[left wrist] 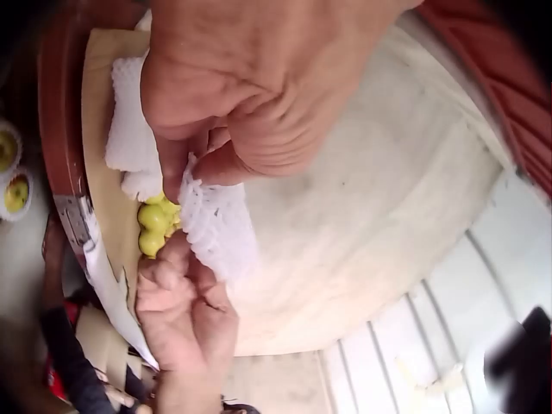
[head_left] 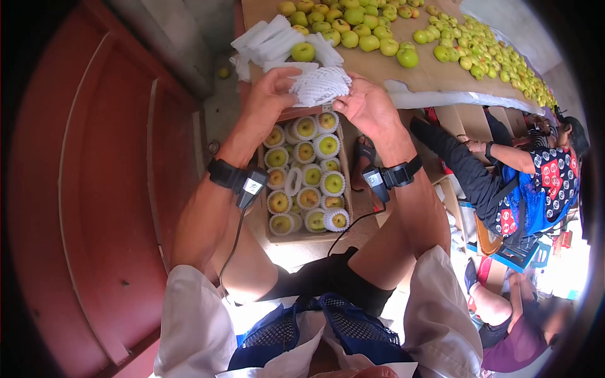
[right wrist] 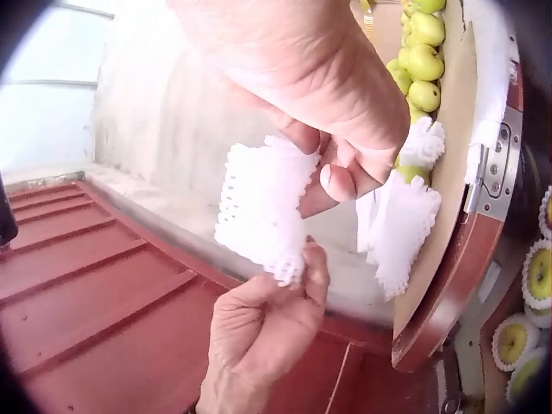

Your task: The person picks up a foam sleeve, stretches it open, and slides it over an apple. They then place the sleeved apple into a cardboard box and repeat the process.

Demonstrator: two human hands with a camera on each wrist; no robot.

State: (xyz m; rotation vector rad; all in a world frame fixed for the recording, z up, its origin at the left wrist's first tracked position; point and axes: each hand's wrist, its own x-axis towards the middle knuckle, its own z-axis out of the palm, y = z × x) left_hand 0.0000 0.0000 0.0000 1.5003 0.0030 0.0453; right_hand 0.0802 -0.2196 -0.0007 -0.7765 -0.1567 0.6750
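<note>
A white foam net sleeve [head_left: 320, 87] is held up between both hands at the table's near edge. My left hand [head_left: 271, 94] pinches one end of it between thumb and fingers. The other end is pinched by my right hand [head_left: 373, 108]. In the right wrist view the sleeve [right wrist: 263, 198] looks flattish, its netted edge showing, and no apple is visible in it. Just beyond the hands lies a pile of foam sleeves [head_left: 265, 43] with a single green apple [head_left: 303, 52] on it. Below the hands stands a box [head_left: 302, 238] of sleeved apples.
Many loose green apples [head_left: 368, 43] cover the cardboard-topped table [head_left: 397, 69]. A red door [head_left: 120, 189] is on the left. One person in a patterned top [head_left: 554, 170] sits at the right; another in purple [head_left: 517, 346] sits lower right. A loose foam ring [head_left: 293, 181] lies on the boxed apples.
</note>
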